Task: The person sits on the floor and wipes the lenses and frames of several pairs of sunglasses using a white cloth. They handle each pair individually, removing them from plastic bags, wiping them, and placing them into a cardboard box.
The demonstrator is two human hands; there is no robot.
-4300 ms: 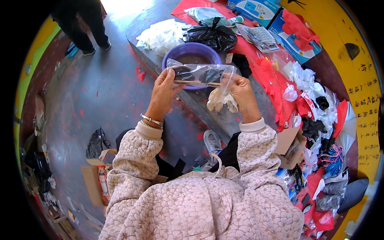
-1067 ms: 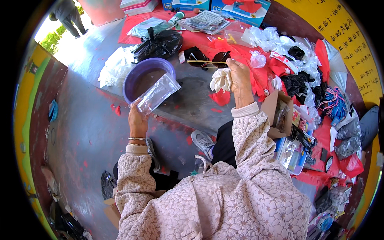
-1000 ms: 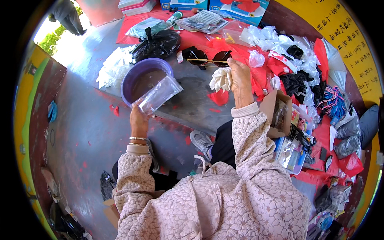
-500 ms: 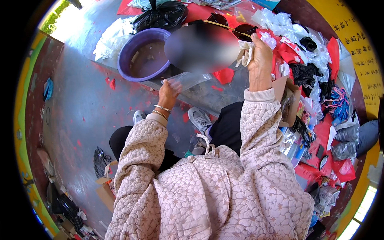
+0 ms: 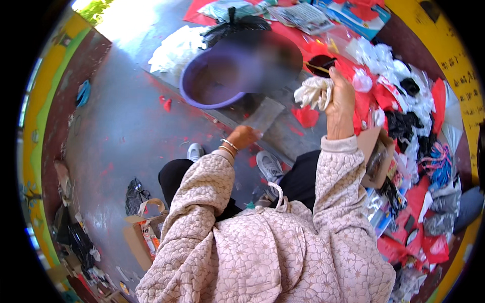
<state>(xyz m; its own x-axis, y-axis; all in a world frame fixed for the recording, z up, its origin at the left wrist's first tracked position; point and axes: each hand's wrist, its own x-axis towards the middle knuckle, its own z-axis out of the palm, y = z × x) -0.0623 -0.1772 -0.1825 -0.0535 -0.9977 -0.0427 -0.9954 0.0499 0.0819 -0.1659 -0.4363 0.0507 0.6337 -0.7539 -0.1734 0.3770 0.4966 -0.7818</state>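
Observation:
My left hand (image 5: 243,136) pinches the near end of a flat, see-through plastic sheet (image 5: 265,115), which slants up and away to the right. To its right, my raised right hand (image 5: 340,101) is closed around a crumpled cream cloth (image 5: 312,93) that bulges out on the left side of the fingers. A thin yellowish stick (image 5: 318,67) shows just beyond those fingertips; whether the hand grips it I cannot tell. Left of the cloth, a purple basin (image 5: 212,106) stands on the grey slab, partly smeared by a blurred patch. Dark sunglasses (image 5: 326,61) lie behind the right hand.
Black and white plastic bags (image 5: 174,50) lie behind the basin. Along the right are crumpled bags (image 5: 404,91), red sheeting and an open cardboard box (image 5: 378,156). Another carton (image 5: 139,237) stands by my left elbow. Red scraps (image 5: 165,104) dot the grey floor.
The whole view has shifted, so the scene sits farther right. Relative to the basin, my right hand has come left and nearer with the cloth. The plastic sheet now tilts more steeply.

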